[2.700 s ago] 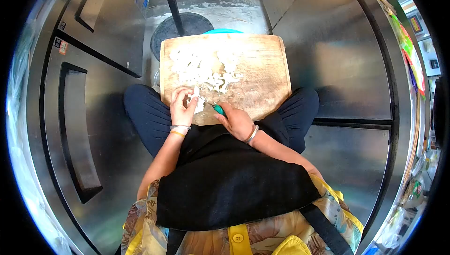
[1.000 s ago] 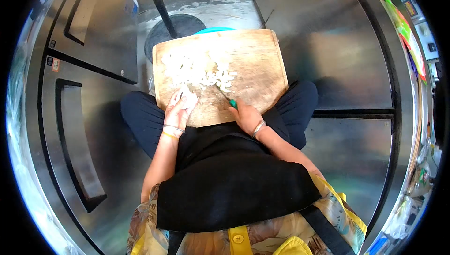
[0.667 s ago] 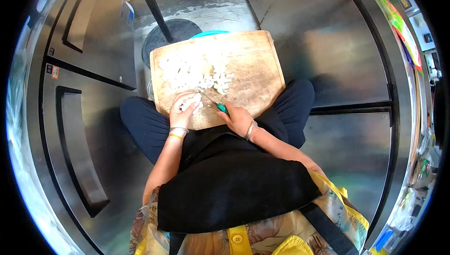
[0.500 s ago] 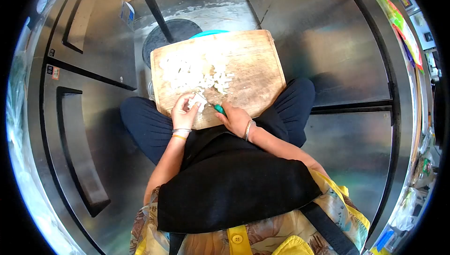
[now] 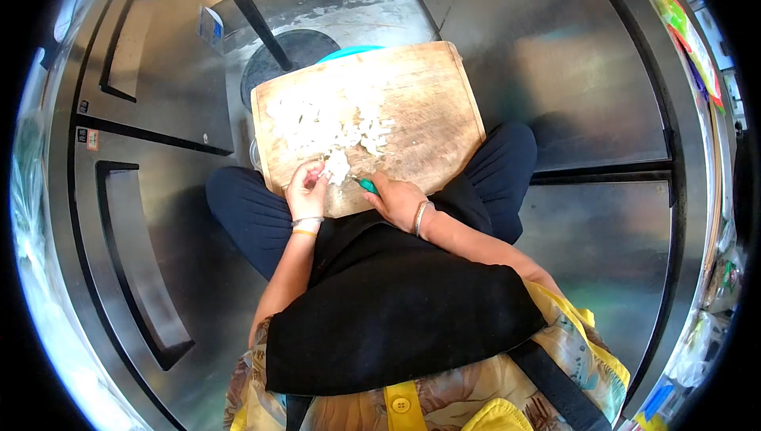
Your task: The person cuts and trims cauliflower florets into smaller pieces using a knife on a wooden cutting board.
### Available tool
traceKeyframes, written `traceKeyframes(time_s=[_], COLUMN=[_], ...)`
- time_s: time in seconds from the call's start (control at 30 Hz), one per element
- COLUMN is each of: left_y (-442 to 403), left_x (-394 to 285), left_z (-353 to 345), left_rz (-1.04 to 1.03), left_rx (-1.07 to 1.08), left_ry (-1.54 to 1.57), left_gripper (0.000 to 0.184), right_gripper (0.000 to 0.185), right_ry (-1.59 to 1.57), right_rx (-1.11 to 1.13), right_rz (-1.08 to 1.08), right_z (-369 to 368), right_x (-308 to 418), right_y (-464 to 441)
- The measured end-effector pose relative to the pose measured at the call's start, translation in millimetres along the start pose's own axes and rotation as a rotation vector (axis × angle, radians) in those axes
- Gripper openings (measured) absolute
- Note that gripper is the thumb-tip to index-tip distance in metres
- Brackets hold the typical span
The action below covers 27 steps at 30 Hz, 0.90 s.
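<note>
My left hand [image 5: 304, 193] is at the near left of a wooden cutting board [image 5: 432, 106], its fingertips pinched at the edge of a white, lumpy vegetable piece [image 5: 337, 168]. Glare hides the exact kind of vegetable. In my right hand [image 5: 399, 199], just to the right, is a small knife with a green handle [image 5: 367, 185]. Its blade is mostly hidden and points toward the white piece. Beyond both hands, several cut white pieces [image 5: 369, 136] lie scattered over the board's left and middle. The board rests across my lap.
Steel cabinet doors stand close on the left [image 5: 151, 209] and right [image 5: 571, 74]. Behind the board are a dark round lid-like disc [image 5: 265, 54], a blue rim [image 5: 349, 53] and a dark upright pole [image 5: 246, 7]. Plastic bags [image 5: 697, 344] line the far right.
The white piece in my left hand has turned and now shows more of its lumpy side. The knife and my right hand have shifted only slightly. The whole view has tilted a little.
</note>
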<state>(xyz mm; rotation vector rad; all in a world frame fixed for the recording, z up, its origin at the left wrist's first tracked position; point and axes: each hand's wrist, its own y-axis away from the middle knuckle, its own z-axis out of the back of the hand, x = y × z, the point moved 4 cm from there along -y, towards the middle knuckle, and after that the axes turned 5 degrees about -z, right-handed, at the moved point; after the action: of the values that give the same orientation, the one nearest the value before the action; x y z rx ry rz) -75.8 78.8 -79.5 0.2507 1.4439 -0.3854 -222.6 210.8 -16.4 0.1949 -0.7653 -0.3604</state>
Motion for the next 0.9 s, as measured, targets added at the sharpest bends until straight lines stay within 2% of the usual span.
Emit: traceKeyframes(time_s=[0.2,0.33,0.7,0.83,0.9], left_y=[1,0,-1,-1,-1], left_x=[2,-1,-34,-35,-38], left_z=[4,3,-3,-1,-1], left_rz=[-0.079,-0.099,-0.224,-0.211,-0.278], left_rx=[0.062,0.066,0.006,0.000,0.005], left_ry=[-0.177,-0.179,-0.378,-0.404,-0.456], left_gripper=[0.017,0.017,0.013,0.013,0.015], right_gripper=[0.031,0.030,0.028,0.027,0.027], right_ry=[0.035,0.069,0.104,0.133,0.139], right_rx=[0.022,0.056,0.038,0.040,0.041], right_rz=[-0.010,-0.036,-0.068,-0.079,-0.079], right_z=[1,-3,5,3,3], right_x=[1,-3,4,5,7], right_y=[1,-2,-4,-7,-8])
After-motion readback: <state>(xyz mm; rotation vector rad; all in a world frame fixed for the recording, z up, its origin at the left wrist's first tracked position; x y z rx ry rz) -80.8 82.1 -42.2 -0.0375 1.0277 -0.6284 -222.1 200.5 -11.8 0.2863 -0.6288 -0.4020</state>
